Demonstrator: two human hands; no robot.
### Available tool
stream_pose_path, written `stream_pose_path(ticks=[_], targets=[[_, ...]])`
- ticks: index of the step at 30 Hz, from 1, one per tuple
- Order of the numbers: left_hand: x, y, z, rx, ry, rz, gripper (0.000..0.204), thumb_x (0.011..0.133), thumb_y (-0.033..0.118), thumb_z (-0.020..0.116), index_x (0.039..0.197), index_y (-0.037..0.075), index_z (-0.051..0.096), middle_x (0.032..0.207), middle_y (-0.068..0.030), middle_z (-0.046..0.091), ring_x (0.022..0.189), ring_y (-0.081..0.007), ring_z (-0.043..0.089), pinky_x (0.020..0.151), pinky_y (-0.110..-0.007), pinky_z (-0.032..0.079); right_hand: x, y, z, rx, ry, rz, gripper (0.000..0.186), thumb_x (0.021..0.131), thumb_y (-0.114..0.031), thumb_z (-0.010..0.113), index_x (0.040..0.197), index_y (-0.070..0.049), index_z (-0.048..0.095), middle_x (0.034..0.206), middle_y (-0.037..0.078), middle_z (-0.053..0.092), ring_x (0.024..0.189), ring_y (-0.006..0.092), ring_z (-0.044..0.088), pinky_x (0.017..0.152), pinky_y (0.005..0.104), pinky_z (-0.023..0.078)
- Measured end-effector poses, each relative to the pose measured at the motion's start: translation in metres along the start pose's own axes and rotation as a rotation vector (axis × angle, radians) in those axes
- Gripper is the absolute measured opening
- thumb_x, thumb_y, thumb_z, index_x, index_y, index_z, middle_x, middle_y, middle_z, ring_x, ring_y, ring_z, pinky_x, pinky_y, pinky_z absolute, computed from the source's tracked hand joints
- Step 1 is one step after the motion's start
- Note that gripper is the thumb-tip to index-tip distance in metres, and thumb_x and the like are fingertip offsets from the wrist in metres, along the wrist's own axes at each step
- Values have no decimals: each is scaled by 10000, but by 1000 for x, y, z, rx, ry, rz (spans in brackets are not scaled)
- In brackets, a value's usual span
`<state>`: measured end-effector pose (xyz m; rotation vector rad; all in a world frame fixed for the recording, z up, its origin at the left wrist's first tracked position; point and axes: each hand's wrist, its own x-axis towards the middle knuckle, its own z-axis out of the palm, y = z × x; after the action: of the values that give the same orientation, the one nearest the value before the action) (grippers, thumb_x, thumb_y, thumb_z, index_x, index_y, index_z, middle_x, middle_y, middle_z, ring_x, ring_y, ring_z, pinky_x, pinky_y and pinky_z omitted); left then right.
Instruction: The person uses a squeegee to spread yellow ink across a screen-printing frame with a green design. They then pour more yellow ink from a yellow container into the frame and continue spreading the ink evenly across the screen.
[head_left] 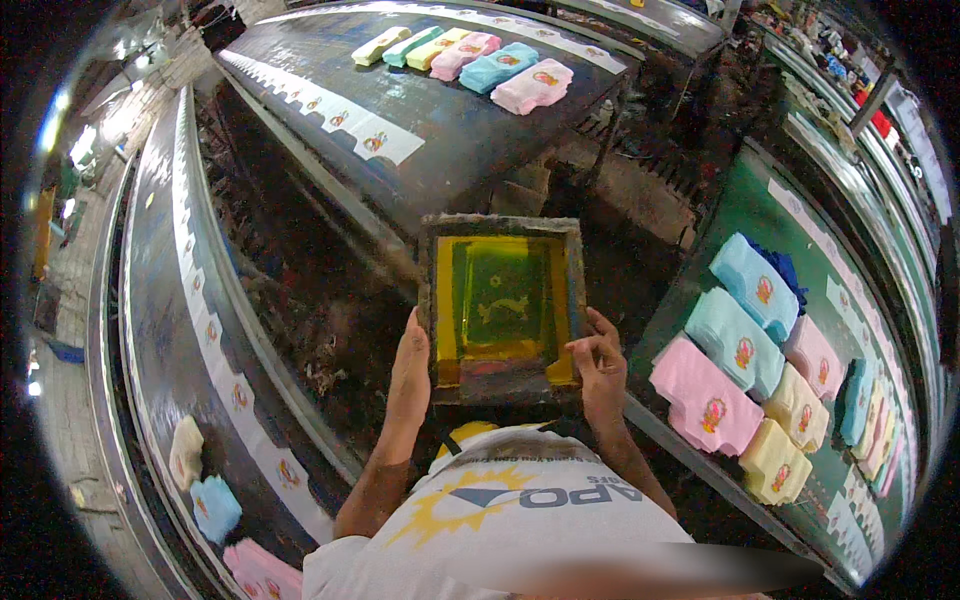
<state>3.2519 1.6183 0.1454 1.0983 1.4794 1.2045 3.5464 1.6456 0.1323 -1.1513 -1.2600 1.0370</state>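
Observation:
I hold a square screen-printing frame (505, 300) upright in front of my body, with a yellow-green mesh, a small pale stencil design and a rough grey border. My left hand (410, 365) grips the frame's left side at its lower half, fingers mostly hidden behind it. My right hand (600, 365) grips the right side, fingers curled at its edge. Below the frame is my white shirt with a yellow and grey print.
A long dark table (150, 260) with a white printed strip runs on my left, bearing folded garments (215, 505). A far table (300, 60) holds a row of pastel garments (530, 85). At right, a green table (850, 530) carries several printed stacks (705, 395). A dark gap lies between the tables.

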Motion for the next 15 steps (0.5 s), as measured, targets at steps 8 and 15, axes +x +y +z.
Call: stream_pose_path(ticks=[8, 15], targets=[[122, -12, -15, -31, -115, -87, 753, 1167, 533, 358, 1690, -4, 279, 1759, -145, 292, 1630, -253, 236, 1337, -386, 133, 84, 19, 47, -35, 107, 6, 263, 1100, -228, 647, 964, -40, 771, 1571, 178, 510, 1439, 308, 500, 1212, 456, 364], [236, 2, 48, 1, -264, -99, 758, 1168, 531, 360, 1693, -6, 262, 1766, -147, 273, 1637, -250, 217, 1338, -384, 127, 167, 50, 15, 21, 317, 144, 274, 1104, -221, 643, 949, -23, 752, 1552, 165, 548, 1377, 256, 544, 1103, 387, 422]])
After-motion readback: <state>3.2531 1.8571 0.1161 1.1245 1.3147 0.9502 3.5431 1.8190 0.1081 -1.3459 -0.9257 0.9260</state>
